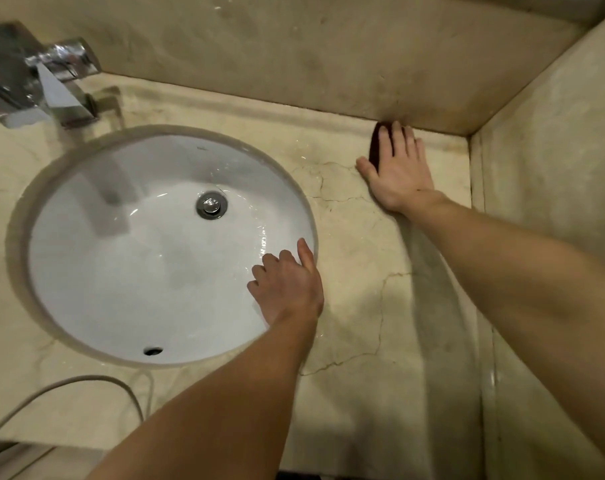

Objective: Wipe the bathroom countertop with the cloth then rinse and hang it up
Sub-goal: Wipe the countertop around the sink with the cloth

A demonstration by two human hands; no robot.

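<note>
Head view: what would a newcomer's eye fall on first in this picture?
First comes the big white sink, set in the beige countertop at centre left. Next is the right hand, pressed flat on a dark cloth at the back of the countertop, close to the far right corner. The left hand rests at the sink's near right edge.

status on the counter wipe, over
Right hand flat, pressing the cloth at the back wall. Left hand at the sink rim, fingers loosely bent. Cable front left, away from the cloth.
</note>
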